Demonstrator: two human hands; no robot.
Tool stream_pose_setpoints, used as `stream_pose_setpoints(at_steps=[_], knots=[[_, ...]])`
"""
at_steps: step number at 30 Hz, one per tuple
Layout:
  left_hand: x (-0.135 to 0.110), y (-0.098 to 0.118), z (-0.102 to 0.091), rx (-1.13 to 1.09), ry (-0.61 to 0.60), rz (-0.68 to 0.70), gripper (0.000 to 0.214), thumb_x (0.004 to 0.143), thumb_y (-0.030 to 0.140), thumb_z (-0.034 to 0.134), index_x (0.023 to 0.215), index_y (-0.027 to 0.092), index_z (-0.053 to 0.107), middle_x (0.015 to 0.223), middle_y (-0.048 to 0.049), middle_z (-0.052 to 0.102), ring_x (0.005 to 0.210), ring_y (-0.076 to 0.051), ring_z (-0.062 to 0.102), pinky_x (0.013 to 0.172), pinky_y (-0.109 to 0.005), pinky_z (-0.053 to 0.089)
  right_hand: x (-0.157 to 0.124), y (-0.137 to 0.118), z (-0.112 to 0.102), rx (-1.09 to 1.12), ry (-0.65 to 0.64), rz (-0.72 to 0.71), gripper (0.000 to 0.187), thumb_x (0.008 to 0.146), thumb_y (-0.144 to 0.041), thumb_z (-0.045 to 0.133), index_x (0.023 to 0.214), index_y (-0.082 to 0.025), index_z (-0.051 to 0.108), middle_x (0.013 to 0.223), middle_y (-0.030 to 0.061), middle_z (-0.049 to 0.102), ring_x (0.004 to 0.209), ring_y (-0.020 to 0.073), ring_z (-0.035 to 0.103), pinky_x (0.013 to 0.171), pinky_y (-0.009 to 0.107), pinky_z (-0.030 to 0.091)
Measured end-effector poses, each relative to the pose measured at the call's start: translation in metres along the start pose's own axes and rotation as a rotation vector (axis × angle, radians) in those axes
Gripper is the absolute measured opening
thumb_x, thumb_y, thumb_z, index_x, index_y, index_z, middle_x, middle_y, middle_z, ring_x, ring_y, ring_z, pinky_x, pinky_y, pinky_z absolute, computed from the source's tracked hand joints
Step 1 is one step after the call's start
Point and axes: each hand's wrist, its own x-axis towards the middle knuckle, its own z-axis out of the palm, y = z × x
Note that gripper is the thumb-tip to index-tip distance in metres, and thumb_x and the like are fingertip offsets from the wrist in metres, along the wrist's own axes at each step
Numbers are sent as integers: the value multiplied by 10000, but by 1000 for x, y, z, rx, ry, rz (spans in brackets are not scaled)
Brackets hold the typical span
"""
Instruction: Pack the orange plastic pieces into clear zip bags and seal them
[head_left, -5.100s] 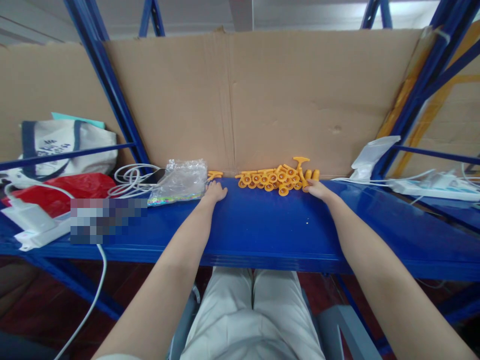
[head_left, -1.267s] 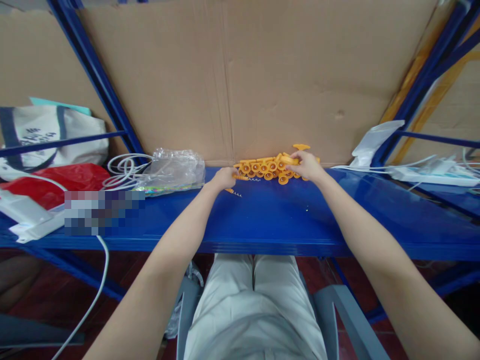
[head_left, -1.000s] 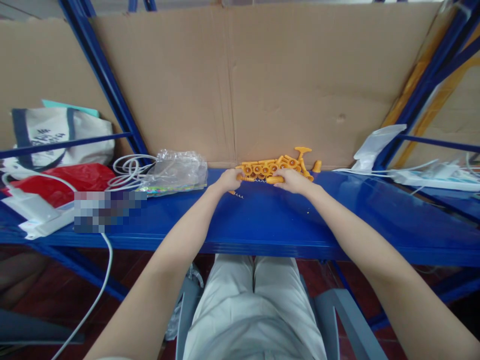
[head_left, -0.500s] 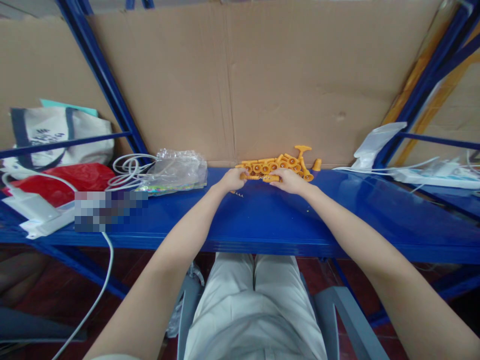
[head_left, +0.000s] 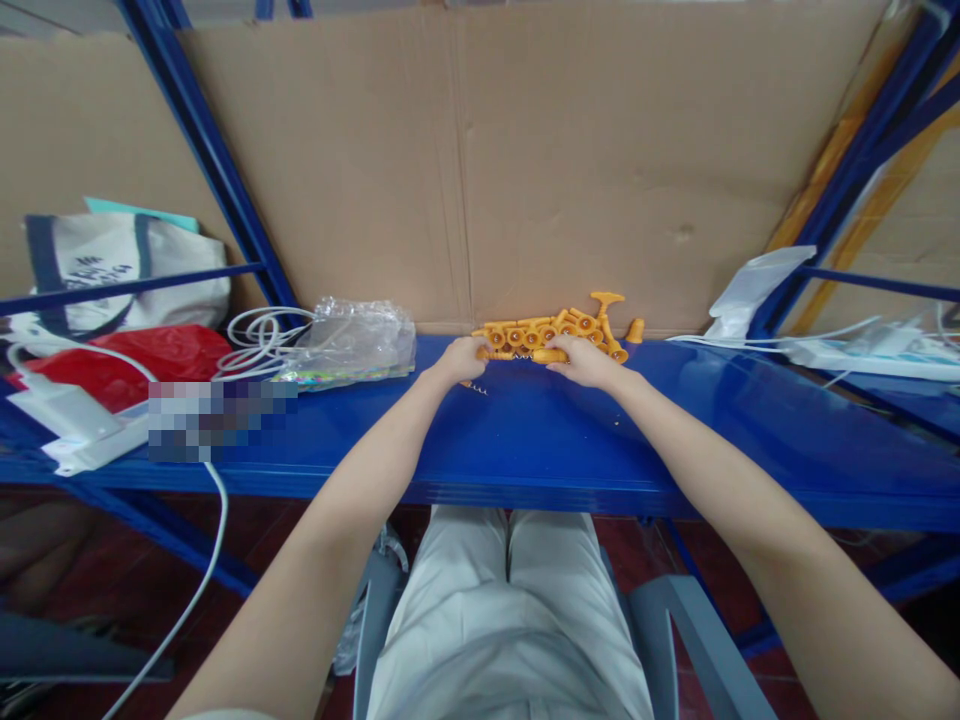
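Both hands are closed at the back of the blue table, in front of a pile of yellow corkscrews (head_left: pixel 525 335). My left hand (head_left: pixel 461 362) pinches a yellow plastic piece (head_left: pixel 497 354). Facing it, my right hand (head_left: pixel 586 362) grips the yellow handle of a corkscrew (head_left: pixel 550 355). A short stretch of metal spiral shows between the two yellow parts; whether its tip is inside the left piece I cannot tell. Another metal spiral (head_left: pixel 478 389) lies on the table beside my left hand, its other end partly hidden. The fingertips are partly covered by the hands.
A yellow T-shaped piece (head_left: pixel 607 305) leans on the pile's right end, and a yellow cap (head_left: pixel 635 330) stands beside it. Clear plastic bags (head_left: pixel 360 335) and a coiled white cable (head_left: pixel 262 340) lie left. A cardboard sheet (head_left: pixel 562 150) closes off the back.
The left yellow piece has shifted slightly left and the right handle slightly right. More of the metal spiral shows between them. The pile looks the same.
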Motion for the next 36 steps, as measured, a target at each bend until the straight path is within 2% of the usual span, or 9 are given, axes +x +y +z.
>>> stream_pose_setpoints(at_steps=[9,15,23,28,32,36], knots=[[-3,5,2,-220,23,182,210,802,230,618,972,160,721,691,-20,708,683,-171,664,736,-274,510,1,-9,0,41,21,-65,290,893,-236,608,1158,-177,711,1130,120,704,1068,260,646,971,437,494],[-5,6,0,-260,21,205,208,774,245,643,942,146,714,682,-11,694,640,-153,623,664,-251,466,0,-9,-2,63,7,-54,298,892,-224,601,1163,-171,714,1143,125,709,1117,265,632,994,446,480],[-3,5,2,-192,82,248,192,748,192,633,924,162,705,708,-1,690,660,-147,613,657,-241,444,2,-4,-1,156,12,-28,310,848,-223,652,1150,-186,711,1159,119,713,1131,279,641,1019,500,477],[-2,4,4,-164,95,229,191,754,205,637,928,174,709,747,-12,708,702,-161,632,684,-251,458,-1,5,-3,356,-25,134,481,752,-157,742,1216,-162,616,1265,148,629,1007,228,684,912,436,567],[-1,3,5,-147,117,231,192,757,213,639,931,179,713,793,-24,724,746,-173,651,712,-257,469,-3,5,-7,582,-53,296,338,795,-138,716,1106,-165,586,1191,130,643,886,178,719,827,362,610],[-1,3,7,-133,132,232,202,754,212,646,942,179,714,855,-35,738,785,-179,663,727,-259,473,-3,-5,-10,784,-109,460,144,937,-291,623,1001,-185,552,891,81,710,693,150,723,712,302,626]])
